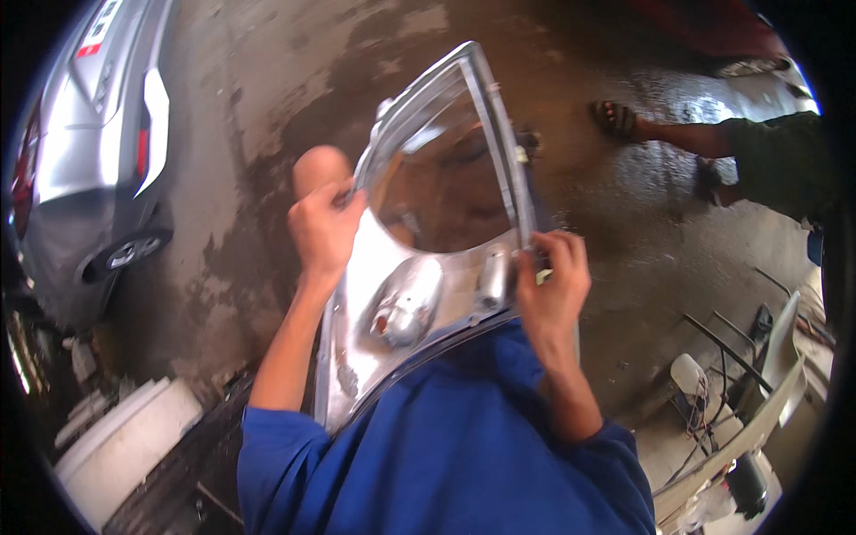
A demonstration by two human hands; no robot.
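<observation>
A silver car door [361, 285] with a window frame is held up in front of my blue-clothed body, tilted, its frame pointing away from me. My left hand [325, 227] is closed on its left edge, near the base of the window opening. Opposite it, my right hand [553, 290] grips the right edge with bent fingers. A rounded brownish shape [321, 169] shows just beyond my left hand; its kind is unclear. An oval bulge [410, 303] and a smaller one stand out on the panel. The door's lower right part is hidden by my clothing.
A silver car [98, 169] stands on the left. A person's leg [691, 138] is at the right, on wet floor [642, 187], with a dark red vehicle [713, 31] beyond. White parts [134, 446] lie lower left; panels [758, 419] and a white container [688, 374] lie lower right.
</observation>
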